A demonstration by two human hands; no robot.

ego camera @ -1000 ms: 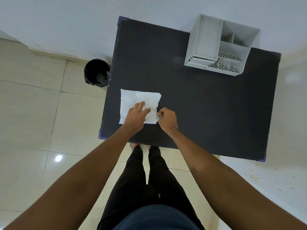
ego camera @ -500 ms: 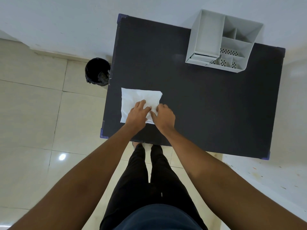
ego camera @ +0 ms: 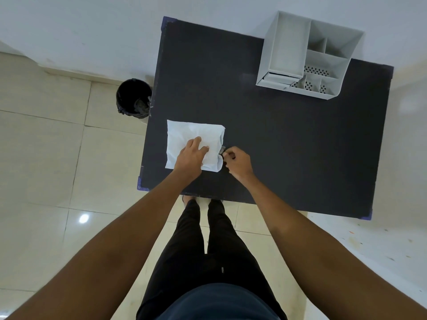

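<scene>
A white bag (ego camera: 194, 132) lies flat on the black table (ego camera: 277, 144) near its left front corner. My left hand (ego camera: 190, 157) rests on the bag's lower middle with fingers spread, pressing it down. My right hand (ego camera: 235, 160) sits just off the bag's right edge, fingers curled, pinching a small grey thing (ego camera: 223, 150) at the bag's opening. What that small thing is cannot be made out.
A white compartment organizer (ego camera: 307, 63) stands at the table's far right. A black waste bin (ego camera: 134, 98) stands on the tiled floor left of the table. My legs are under the table's front edge.
My right hand has pulled back to the right, off the bag, and now shows a small grey thing at the bag's edge. The left hand stays on the bag.
</scene>
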